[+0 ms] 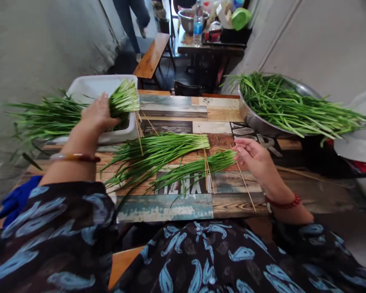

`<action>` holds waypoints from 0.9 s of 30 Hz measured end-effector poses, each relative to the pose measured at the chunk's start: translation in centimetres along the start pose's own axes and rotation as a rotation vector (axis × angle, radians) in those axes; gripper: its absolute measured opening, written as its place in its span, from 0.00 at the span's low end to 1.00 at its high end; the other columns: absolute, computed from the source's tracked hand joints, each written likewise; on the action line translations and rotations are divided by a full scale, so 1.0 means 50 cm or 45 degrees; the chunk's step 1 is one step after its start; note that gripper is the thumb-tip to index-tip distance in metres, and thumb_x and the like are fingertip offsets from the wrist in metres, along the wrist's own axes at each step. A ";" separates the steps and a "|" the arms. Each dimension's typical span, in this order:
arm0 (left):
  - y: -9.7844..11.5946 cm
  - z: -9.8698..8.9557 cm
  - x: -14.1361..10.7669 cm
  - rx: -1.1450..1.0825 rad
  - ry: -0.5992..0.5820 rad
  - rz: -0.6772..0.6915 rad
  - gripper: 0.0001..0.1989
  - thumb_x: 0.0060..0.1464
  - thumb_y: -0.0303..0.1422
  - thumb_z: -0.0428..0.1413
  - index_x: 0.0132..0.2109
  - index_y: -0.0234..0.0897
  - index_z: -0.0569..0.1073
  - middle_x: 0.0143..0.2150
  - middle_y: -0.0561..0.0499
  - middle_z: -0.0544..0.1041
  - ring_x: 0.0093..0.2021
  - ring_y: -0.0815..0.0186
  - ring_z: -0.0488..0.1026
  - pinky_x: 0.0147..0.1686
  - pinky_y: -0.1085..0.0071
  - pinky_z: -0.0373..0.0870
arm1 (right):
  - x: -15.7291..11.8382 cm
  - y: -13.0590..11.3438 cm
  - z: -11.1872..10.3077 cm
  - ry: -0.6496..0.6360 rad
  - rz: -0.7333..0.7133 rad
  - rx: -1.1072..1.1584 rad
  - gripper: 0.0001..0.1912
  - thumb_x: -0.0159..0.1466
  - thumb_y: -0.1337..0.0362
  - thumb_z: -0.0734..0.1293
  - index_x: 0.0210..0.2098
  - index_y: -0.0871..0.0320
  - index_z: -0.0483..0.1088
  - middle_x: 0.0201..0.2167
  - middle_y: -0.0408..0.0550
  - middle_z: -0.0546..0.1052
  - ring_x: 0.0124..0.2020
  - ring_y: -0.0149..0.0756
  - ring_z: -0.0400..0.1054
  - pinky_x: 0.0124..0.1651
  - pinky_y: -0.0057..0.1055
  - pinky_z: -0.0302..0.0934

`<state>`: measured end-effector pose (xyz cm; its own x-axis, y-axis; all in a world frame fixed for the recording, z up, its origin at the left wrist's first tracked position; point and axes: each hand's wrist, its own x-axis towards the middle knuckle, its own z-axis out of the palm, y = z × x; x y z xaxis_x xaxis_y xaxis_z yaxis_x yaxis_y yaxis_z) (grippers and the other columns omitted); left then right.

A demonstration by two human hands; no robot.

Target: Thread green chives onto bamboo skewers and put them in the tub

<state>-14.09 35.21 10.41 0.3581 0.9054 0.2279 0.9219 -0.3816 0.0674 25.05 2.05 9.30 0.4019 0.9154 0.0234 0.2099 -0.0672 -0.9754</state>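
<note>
My left hand [98,115] rests on a thick bundle of green chives [124,97] in the white plastic tub [100,83], fingers apart, its pale cut ends pointing right. My right hand [252,158] pinches the stem ends of a smaller chive bunch [195,167] on the table, with a thin wooden skewer [246,187] beneath. Behind that bunch lies a larger bunch [164,146] with its ends even. Several skewers [208,171] lie across between the two bunches, and more hang near the tub's right edge.
A metal bowl [247,116] heaped with loose chives stands at the right on the plank-patterned table [171,207]. Blue gloves [16,201] lie at the left edge. Beyond are a wooden bench [154,57], a person's legs [128,24] and a second cluttered table.
</note>
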 end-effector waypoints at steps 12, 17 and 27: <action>0.391 0.000 -0.214 -0.202 -0.181 0.682 0.37 0.56 0.39 0.56 0.68 0.32 0.54 0.67 0.37 0.62 0.66 0.52 0.59 0.65 0.54 0.56 | -0.064 0.061 -0.059 -0.133 0.006 -0.101 0.18 0.61 0.51 0.66 0.44 0.57 0.72 0.35 0.47 0.77 0.28 0.32 0.71 0.29 0.29 0.66; 0.465 0.075 -0.206 -0.097 -0.328 0.542 0.37 0.55 0.39 0.58 0.68 0.35 0.56 0.68 0.37 0.61 0.67 0.49 0.58 0.65 0.50 0.53 | -0.081 0.074 -0.078 -0.213 -0.065 -0.154 0.16 0.63 0.54 0.65 0.45 0.56 0.72 0.36 0.47 0.76 0.31 0.33 0.72 0.36 0.33 0.70; 0.457 0.077 -0.183 -0.331 -0.296 0.510 0.28 0.58 0.40 0.54 0.63 0.35 0.65 0.59 0.40 0.70 0.59 0.56 0.67 0.59 0.60 0.63 | -0.056 0.079 -0.091 -0.247 -0.126 -0.205 0.14 0.64 0.55 0.64 0.44 0.57 0.73 0.31 0.45 0.76 0.29 0.32 0.71 0.33 0.30 0.64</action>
<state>4.28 18.89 6.13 0.7251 0.6855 0.0654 0.6498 -0.7126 0.2645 28.82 -2.60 6.40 0.1976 0.9785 0.0591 0.3847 -0.0220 -0.9228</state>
